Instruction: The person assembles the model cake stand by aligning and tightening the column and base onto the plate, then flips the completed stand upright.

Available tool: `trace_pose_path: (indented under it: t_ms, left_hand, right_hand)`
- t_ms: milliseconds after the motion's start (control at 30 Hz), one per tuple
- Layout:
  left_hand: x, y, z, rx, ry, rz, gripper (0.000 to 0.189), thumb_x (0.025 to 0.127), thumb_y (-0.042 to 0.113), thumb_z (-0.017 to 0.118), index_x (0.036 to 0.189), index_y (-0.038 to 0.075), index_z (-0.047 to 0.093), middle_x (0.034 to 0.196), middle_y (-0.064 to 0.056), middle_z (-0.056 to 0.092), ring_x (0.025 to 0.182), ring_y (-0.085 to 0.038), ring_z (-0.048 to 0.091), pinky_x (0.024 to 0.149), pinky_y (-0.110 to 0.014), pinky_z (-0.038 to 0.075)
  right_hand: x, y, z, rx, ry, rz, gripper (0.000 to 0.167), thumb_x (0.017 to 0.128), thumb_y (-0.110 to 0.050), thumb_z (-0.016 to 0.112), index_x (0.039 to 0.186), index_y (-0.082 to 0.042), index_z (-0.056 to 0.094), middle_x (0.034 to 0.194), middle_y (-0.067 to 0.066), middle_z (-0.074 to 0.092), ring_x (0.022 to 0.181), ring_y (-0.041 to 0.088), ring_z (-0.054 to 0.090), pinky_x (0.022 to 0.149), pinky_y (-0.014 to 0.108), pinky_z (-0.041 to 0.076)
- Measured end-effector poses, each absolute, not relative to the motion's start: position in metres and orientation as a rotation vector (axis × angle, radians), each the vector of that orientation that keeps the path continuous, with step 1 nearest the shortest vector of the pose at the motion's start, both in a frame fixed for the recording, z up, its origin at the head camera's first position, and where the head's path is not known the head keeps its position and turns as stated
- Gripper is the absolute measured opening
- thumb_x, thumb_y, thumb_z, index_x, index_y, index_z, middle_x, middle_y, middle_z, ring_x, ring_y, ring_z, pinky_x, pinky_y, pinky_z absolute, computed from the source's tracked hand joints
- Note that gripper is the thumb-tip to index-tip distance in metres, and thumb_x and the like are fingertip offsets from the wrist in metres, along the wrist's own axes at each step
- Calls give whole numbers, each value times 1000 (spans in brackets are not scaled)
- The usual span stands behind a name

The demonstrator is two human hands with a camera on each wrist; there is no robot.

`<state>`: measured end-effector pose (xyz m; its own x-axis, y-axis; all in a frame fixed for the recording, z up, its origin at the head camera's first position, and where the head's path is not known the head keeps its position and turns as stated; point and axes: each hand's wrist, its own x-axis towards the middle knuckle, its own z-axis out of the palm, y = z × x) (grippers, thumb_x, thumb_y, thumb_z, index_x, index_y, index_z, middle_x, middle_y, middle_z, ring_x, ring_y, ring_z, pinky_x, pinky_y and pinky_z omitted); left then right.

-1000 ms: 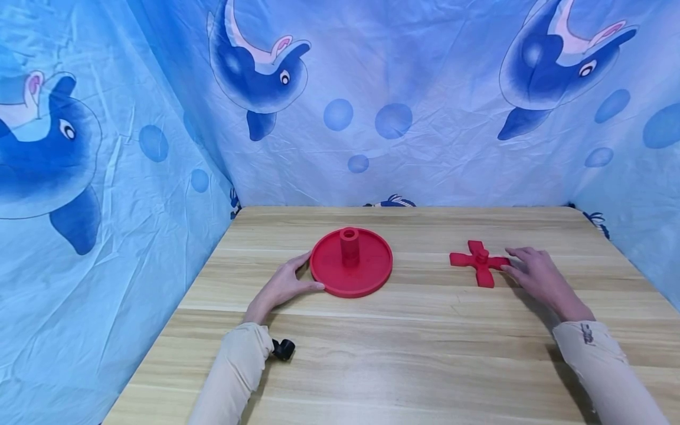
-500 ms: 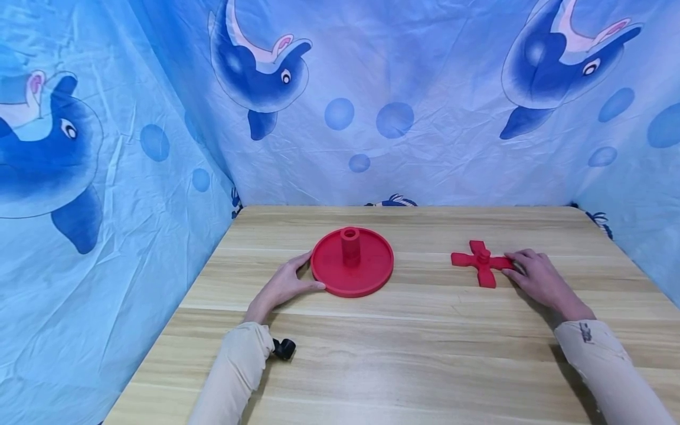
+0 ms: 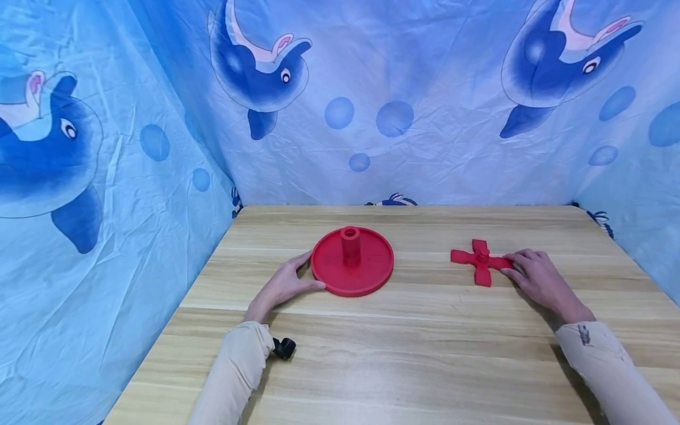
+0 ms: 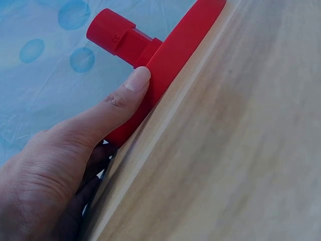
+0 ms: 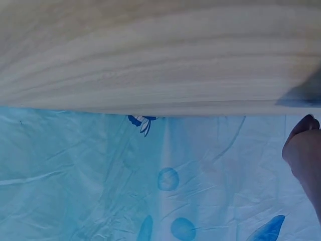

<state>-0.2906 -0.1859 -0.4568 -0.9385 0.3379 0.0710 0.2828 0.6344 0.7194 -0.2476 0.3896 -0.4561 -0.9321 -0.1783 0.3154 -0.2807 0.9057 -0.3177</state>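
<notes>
Red cross (image 3: 482, 256) partly hidden by right fingers (image 3: 523, 258)

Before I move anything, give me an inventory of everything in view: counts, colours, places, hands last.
Round rimmed plastic-looking dish with upright hollow post: one, red, on the table, left of centre.
Four-armed plastic-looking cross with central knob: one, red, right of the dish, on or just above the table.
Wood-grain table: one, pale brown, under the dish.
Cloth backdrop printed with dolphins and bubbles: sheet count unclear, blue, behind and beside the table.
Small cylindrical device: one, black, at the left cuff.
Fabric sleeves: two, beige, on the forearms.
Left hand: one, gripping the dish's rim.
Right hand: one, pinching the cross's right-hand arm.
</notes>
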Motion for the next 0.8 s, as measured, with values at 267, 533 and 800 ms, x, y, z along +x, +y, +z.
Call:
trace_pose_path:
  t_ms: [267, 533, 800]
  left_hand:
    - [-291, -187, -456, 530, 2773, 1213, 103, 79, 57, 86, 162, 19, 38, 162, -6, 41, 150, -30, 34, 117, -54, 36]
    - [-291, -187, -457, 547, 2772, 1224, 104, 79, 57, 87, 162, 18, 38, 161, -6, 41, 149, -30, 34, 117, -53, 36]
    - [-291, -187, -457, 544, 2787, 1207, 104, 78, 58, 86, 162, 20, 38, 161, -4, 42, 149, -29, 35, 117, -53, 36]
  right_hand:
    - [-242, 383, -451, 361, -2742, 548, 41, 92, -5, 77, 125, 16, 63, 121, 36, 55, 110, 51, 43, 88, 68, 43]
    - [-238, 379, -448, 336, -2724, 592, 40, 95, -8, 75, 124, 16, 61, 118, 36, 55, 108, 50, 44, 87, 68, 43]
    - [-234, 376, -443, 316, -2710, 626, 41, 99, -13, 72, 124, 18, 59, 118, 35, 54, 109, 50, 42, 87, 69, 42]
